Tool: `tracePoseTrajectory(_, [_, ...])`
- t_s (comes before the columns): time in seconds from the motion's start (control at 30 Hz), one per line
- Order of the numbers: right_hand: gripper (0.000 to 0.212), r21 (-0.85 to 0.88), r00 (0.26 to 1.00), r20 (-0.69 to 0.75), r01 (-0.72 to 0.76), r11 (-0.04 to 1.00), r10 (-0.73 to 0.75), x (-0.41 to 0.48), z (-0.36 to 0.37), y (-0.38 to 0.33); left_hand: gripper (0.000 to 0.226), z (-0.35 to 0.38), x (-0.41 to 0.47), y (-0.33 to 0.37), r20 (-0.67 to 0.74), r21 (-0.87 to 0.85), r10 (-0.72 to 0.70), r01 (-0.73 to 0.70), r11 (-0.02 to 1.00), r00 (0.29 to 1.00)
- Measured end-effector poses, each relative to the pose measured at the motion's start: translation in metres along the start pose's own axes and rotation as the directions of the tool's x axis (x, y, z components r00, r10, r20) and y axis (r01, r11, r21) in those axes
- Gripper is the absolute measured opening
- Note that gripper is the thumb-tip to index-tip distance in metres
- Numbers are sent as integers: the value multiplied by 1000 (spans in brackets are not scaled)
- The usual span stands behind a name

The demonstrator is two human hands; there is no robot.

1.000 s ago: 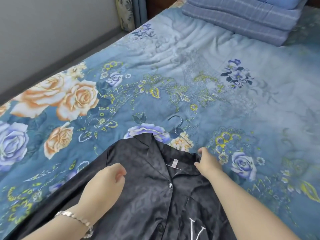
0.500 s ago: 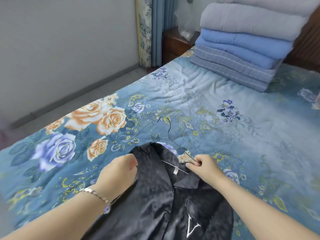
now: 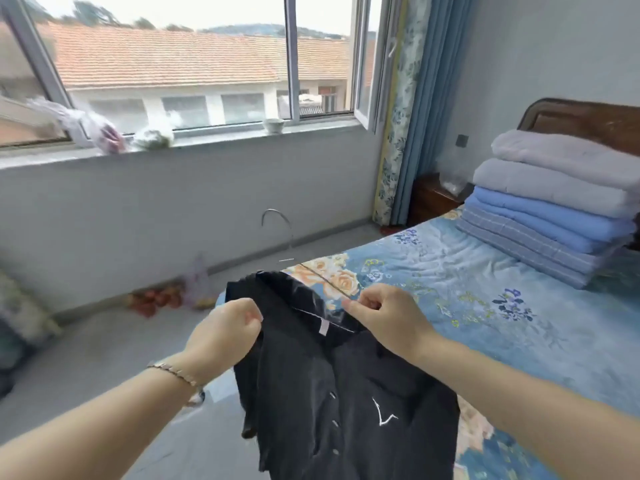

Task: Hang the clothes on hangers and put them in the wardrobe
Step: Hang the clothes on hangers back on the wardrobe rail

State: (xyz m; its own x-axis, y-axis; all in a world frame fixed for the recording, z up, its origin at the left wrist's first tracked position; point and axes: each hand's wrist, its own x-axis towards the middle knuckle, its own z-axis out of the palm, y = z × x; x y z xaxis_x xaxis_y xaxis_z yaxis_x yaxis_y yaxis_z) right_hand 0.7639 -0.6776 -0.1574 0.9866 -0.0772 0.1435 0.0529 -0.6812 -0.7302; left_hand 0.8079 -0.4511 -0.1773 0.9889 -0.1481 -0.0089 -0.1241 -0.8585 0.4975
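Note:
A black satin shirt [image 3: 339,393] with a white V mark hangs in the air in front of me, off the bed. A thin wire hanger [image 3: 277,218] sits inside its collar, with the hook sticking up above. My left hand [image 3: 225,332] grips the shirt's left shoulder. My right hand [image 3: 384,315] pinches the right shoulder together with the hanger's wire arm. The wardrobe is not in view.
The bed [image 3: 502,306] with a blue floral cover lies on the right, with a stack of folded quilts [image 3: 554,202] at its head. A window and sill [image 3: 173,140] run along the far wall. Bags [image 3: 166,296] lie on the grey floor by the wall.
Both hands have lifted the shirt and hanger off the bed into the air. My view has swung up and left toward the window.

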Motion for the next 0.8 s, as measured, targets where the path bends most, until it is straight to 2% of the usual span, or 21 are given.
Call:
tracePoseTrajectory(0.17, [53, 32, 963, 123, 240, 970, -242, -63, 32, -136, 18, -100, -138, -69, -163, -9, -225, 227, 974, 961])
tracePoseTrajectory(0.33, [53, 123, 849, 341, 385, 915, -404, -136, 57, -253, 16, -168, -287, -119, -318, -55, -436, 443, 895, 842])
tracePoseTrajectory(0.43, [52, 228, 730, 483, 428, 875, -483, -186, 68, -313, 16, -195, -386, -134, -420, -125, -561, 567, 814, 713])
tracePoseTrajectory(0.53, [43, 311, 570, 594, 489, 815, -568, -243, 73, -365, 15, -210, -490, -138, -483, -205, -684, 690, 695, 546])
tracePoseTrajectory(0.63, [41, 368, 418, 618, 594, 715, -666, -307, 75, -412, 19, -220, -595, -129, -531, -243, -759, 790, 563, 377])
tracePoseTrajectory(0.8, [47, 474, 244, 614, 646, 598, -750, -418, 76, -477, 19, -228, -751, -94, -594, -367, -801, 859, 356, 78])
